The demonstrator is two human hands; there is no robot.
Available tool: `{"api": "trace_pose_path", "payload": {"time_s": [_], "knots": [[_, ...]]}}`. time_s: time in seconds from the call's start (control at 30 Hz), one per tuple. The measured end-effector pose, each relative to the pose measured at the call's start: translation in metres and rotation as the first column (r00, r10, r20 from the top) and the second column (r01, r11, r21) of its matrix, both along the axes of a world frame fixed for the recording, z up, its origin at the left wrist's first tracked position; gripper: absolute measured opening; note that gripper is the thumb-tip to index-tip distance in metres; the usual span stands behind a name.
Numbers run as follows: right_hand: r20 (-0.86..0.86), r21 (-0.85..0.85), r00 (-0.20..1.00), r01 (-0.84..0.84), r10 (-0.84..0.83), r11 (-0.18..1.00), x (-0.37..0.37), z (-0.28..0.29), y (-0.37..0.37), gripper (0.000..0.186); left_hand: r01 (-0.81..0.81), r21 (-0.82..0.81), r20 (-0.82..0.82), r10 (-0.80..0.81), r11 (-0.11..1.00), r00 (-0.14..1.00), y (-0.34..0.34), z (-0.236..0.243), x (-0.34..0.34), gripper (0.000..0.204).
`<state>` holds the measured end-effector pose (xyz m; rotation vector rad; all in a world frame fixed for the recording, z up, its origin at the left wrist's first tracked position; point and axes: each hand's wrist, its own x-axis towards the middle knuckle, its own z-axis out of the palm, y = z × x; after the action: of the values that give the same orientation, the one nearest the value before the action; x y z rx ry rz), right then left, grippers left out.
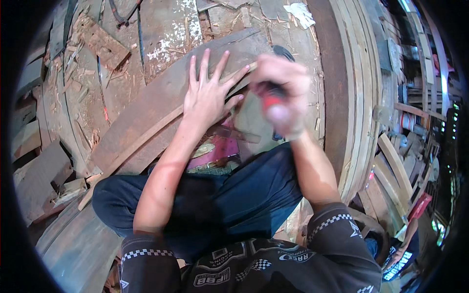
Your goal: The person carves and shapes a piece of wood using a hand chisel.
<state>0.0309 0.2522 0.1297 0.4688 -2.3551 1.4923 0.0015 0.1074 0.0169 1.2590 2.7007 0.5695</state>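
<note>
My left hand lies with fingers spread on a long curved brown board. A thin wooden strip runs along the board, passing under that hand. My right hand, smeared by motion, is closed around a red and black handle near the board's right end. The working end of this tool is hidden or blurred, so its kind does not show. Just beyond the right hand is a dark rounded object, partly covered. A pink piece lies under the board's near edge, close to my crossed legs.
Wood chips and a rough block litter the plank floor at the far left. A dark pincer-like tool lies farther back. Long stacked planks run along the right. Another person's arm shows at the lower right, near scrap wood.
</note>
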Motion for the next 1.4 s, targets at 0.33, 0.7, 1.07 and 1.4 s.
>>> {"api": "trace_pose_path", "payload": {"time_s": [0.33, 0.7, 1.07, 1.4], "knots": [[-0.111, 0.197, 0.993, -0.02, 0.043, 0.98, 0.003, -0.033, -0.043, 0.04, 0.018, -0.077, -0.121, -0.027, 0.997, 0.992, -0.003, 0.009, 0.001, 0.067], [-0.103, 0.32, 0.994, 0.009, 0.026, 0.948, 0.006, -0.044, -0.048, 0.041, -0.026, -0.071, -0.185, 0.012, 0.997, 0.983, 0.004, -0.008, 0.003, 0.064], [-0.122, 0.266, 0.993, 0.042, -0.009, 0.963, 0.005, -0.051, -0.047, 0.042, -0.072, -0.096, -0.243, 0.046, 0.993, 0.969, 0.004, -0.003, 0.01, 0.061], [-0.122, 0.238, 0.988, 0.122, -0.095, 0.964, 0.006, -0.046, -0.042, 0.043, -0.047, -0.141, -0.251, 0.01, 0.989, 0.968, 0.004, 0.004, 0.008, 0.06]]}}
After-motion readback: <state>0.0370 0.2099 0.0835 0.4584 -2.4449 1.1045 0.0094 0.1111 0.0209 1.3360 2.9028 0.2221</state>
